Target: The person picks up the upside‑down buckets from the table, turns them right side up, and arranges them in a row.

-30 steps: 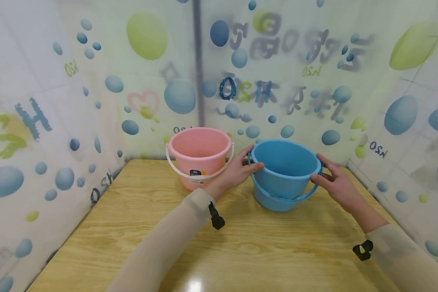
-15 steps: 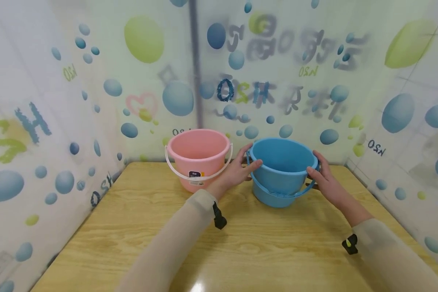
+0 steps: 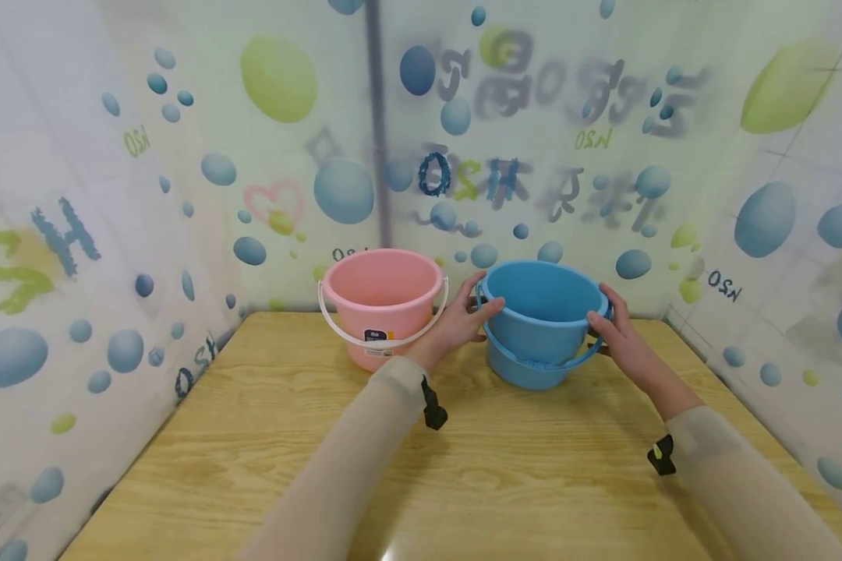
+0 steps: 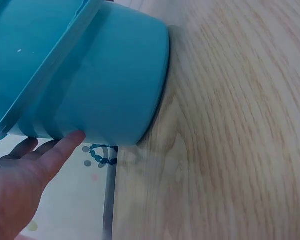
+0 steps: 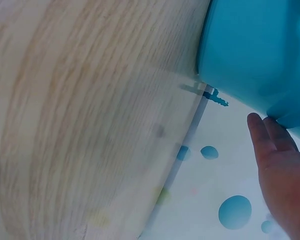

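Note:
A blue bucket [image 3: 536,339] stands upright on the wooden table, its blue handle [image 3: 578,360] hanging down across the front. My left hand [image 3: 459,321] grips its left side, thumb at the rim and the other fingers reaching behind. On the opposite side my right hand [image 3: 623,339] holds the bucket the same way, thumb on the rim. In the left wrist view, fingers [image 4: 65,147] lie along the blue wall. Fingertips touch the wall in the right wrist view too, where the right thumb is hidden.
Just left of the blue bucket stands a pink bucket [image 3: 354,315] with a white handle [image 3: 337,327] and a dark label; my left wrist passes in front of its lower right side. Patterned curtains [image 3: 288,156] enclose the wooden table [image 3: 252,405] at the back and both sides.
The blue bucket has shifted slightly back on the table, with both hands still holding it. My right forearm has moved a little left. The pink bucket stays in place.

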The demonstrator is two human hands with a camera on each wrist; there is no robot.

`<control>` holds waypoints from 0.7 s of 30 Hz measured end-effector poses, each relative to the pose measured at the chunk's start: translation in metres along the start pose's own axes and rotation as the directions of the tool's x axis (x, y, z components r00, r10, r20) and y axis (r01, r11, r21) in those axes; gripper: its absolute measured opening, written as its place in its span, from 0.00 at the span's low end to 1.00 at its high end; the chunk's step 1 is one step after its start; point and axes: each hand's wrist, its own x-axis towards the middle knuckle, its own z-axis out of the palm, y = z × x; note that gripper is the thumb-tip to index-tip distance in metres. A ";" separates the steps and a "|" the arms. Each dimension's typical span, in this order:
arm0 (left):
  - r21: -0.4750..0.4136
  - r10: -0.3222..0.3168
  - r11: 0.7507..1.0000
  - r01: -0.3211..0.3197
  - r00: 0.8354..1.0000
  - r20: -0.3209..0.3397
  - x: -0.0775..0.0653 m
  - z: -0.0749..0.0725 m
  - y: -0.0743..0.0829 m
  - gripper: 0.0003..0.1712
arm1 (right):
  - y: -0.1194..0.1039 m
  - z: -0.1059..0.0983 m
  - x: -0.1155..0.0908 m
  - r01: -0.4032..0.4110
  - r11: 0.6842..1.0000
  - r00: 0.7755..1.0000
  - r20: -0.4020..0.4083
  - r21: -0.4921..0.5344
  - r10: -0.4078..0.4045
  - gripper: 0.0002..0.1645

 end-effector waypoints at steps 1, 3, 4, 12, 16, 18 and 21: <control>-0.004 0.000 1.000 0.000 1.000 -0.002 0.001 0.000 0.000 0.53 | 0.001 0.000 0.001 -0.002 1.000 1.000 -0.001 0.000 0.002 0.50; -0.011 -0.006 1.000 0.005 1.000 -0.005 0.003 0.000 0.001 0.52 | 0.001 -0.001 0.003 -0.008 1.000 1.000 -0.004 -0.004 0.008 0.50; -0.014 -0.007 1.000 0.007 1.000 -0.007 0.003 0.001 0.001 0.52 | 0.001 -0.001 0.003 -0.011 1.000 1.000 -0.006 -0.004 0.011 0.50; -0.065 -0.009 0.998 0.008 1.000 -0.021 0.005 -0.001 0.002 0.51 | 0.000 0.000 0.011 -0.018 1.000 1.000 -0.022 0.000 0.018 0.50; -0.079 -0.012 0.997 0.010 1.000 -0.024 0.006 -0.001 0.001 0.50 | 0.000 -0.001 0.011 -0.006 1.000 1.000 -0.031 -0.003 0.006 0.50; -0.080 -0.015 0.997 0.013 1.000 -0.026 0.007 -0.001 0.001 0.50 | 0.000 -0.001 0.010 -0.003 1.000 0.999 -0.034 -0.003 0.003 0.49; -0.084 -0.027 0.996 0.023 0.999 -0.042 0.006 0.002 0.001 0.53 | 0.002 -0.003 0.009 -0.010 1.000 0.999 -0.035 -0.002 0.009 0.50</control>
